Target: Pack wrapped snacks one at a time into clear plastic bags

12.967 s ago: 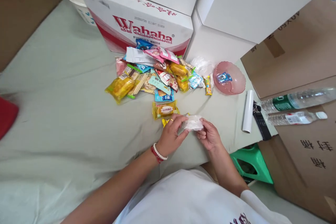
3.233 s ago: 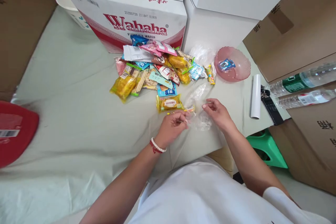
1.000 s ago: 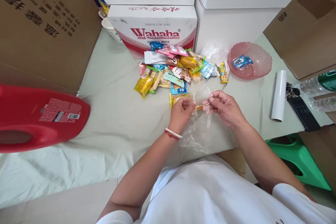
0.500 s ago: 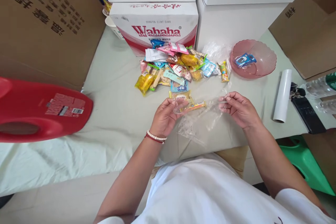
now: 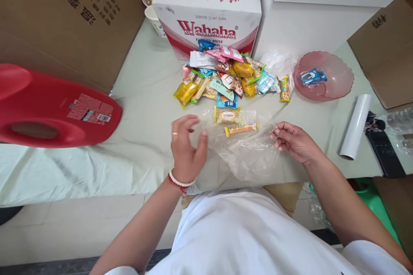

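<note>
Left hand [image 5: 188, 150]: grip wide
Right hand [image 5: 296, 142]: grip pinching plastic bag [image 5: 250, 159]
Desk [image 5: 146, 116] front edge: one-sided hold, I could drag it over

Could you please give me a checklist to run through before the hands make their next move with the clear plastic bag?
1. Right hand pinching the clear plastic bag by its edge: ok.
2. Left hand closed on the bag: not ok; its thumb and fingers are spread apart.
3. Bag's mouth open: cannot tell; the film is see-through and its edges are hard to follow.
4. Narrow yellow packet outside the bag: cannot tell; film and packet overlap in this view.
5. Snack pile apart from both hands: ok.
6. Pink bowl upright, with blue packets inside: ok.
</note>
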The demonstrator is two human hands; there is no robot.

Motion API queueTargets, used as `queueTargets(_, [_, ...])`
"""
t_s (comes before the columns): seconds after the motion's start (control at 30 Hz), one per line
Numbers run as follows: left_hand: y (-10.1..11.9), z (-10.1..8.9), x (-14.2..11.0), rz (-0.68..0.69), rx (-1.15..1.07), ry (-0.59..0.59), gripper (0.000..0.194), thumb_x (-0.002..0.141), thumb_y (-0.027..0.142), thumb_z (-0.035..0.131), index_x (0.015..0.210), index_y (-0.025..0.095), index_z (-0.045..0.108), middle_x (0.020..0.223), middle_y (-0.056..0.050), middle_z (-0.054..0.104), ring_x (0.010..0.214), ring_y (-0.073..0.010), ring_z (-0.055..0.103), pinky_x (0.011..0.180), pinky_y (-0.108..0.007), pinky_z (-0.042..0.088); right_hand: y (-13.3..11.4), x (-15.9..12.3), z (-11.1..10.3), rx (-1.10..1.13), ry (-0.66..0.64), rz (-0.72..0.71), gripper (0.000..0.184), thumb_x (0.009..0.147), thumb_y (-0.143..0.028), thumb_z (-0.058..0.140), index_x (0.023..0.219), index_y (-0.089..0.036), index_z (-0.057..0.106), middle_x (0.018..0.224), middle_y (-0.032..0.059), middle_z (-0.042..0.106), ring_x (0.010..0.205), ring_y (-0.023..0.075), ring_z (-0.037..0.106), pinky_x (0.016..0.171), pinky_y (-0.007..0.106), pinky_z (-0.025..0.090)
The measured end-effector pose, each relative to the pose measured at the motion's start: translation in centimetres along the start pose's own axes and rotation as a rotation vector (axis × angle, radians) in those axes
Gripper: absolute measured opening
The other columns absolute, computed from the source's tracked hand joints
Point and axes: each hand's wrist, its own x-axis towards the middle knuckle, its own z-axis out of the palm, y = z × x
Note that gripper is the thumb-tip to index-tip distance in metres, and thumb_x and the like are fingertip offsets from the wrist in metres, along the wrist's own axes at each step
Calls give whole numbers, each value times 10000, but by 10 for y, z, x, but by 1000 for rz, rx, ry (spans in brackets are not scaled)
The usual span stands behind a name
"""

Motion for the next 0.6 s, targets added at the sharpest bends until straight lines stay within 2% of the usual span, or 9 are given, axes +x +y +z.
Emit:
queueTargets(0.07, [14, 2, -1, 411, 18, -288, 410, 961, 344, 595, 1347, 231, 511, 1312, -118, 636, 1262, -261, 572, 1097, -481, 439, -5, 2, 5, -25, -5, -26, 462, 649, -500, 926, 862, -204, 642, 801, -6, 712, 550, 85, 639, 459, 168, 520])
queueTargets(0.1, [19, 6, -3, 566, 32, -453, 476, 965, 393, 603, 1400, 239, 488, 1325, -115, 646, 1261, -267, 575, 1142, -501, 392, -7, 3, 6, -41, -2, -40, 467, 652, -511, 920, 864, -204, 639, 799, -8, 710, 550, 85, 636, 458, 170, 515])
queueTargets(0.17, [19, 15, -10, 722, 116, -674, 559, 953, 435, 634, 1447, 227, 477, 1281, -109, 683, 1223, -276, 591, 1174, -511, 338, -11, 7, 4, -81, 12, -62, 474, 657, -529, 909, 863, -201, 637, 803, -3, 712, 550, 85, 627, 451, 173, 499])
queueTargets(0.27, [1, 23, -22, 707, 239, -756, 438, 966, 193, 588, 1402, 207, 545, 1109, -78, 740, 1125, -237, 620, 1141, -468, 347, -15, 17, -5, -134, 60, -83, 505, 606, -536, 929, 831, -192, 635, 770, -2, 705, 529, 74, 582, 431, 167, 462])
queueTargets(0.37, [-19, 11, -31, 633, 220, -785, 380, 911, 35, 532, 1204, 230, 674, 1053, -58, 750, 1087, -213, 622, 1049, -431, 393, -16, 28, -19, -172, 134, -82, 520, 550, -503, 957, 803, -191, 628, 740, -4, 696, 520, 66, 539, 421, 161, 434])
queueTargets(0.43, [-26, -3, -33, 571, 162, -839, 300, 879, 48, 544, 1043, 232, 716, 1004, -48, 747, 1036, -211, 625, 1003, -423, 409, -16, 33, -26, -194, 172, -75, 517, 541, -480, 965, 806, -193, 626, 747, 0, 697, 531, 69, 536, 424, 163, 428])
queueTargets(0.53, [-27, -20, -33, 416, 74, -887, 187, 886, 143, 544, 905, 215, 715, 996, -55, 736, 993, -216, 623, 958, -429, 426, -15, 37, -30, -219, 189, -77, 515, 544, -476, 964, 813, -192, 629, 753, 7, 694, 552, 78, 539, 438, 171, 428])
queueTargets(0.6, [-24, -20, -33, 285, 73, -839, 268, 951, 222, 496, 776, 203, 698, 1030, -66, 737, 1041, -235, 608, 904, -428, 433, -14, 38, -29, -244, 188, -75, 515, 554, -491, 955, 821, -190, 633, 758, 13, 694, 565, 83, 543, 450, 177, 430])
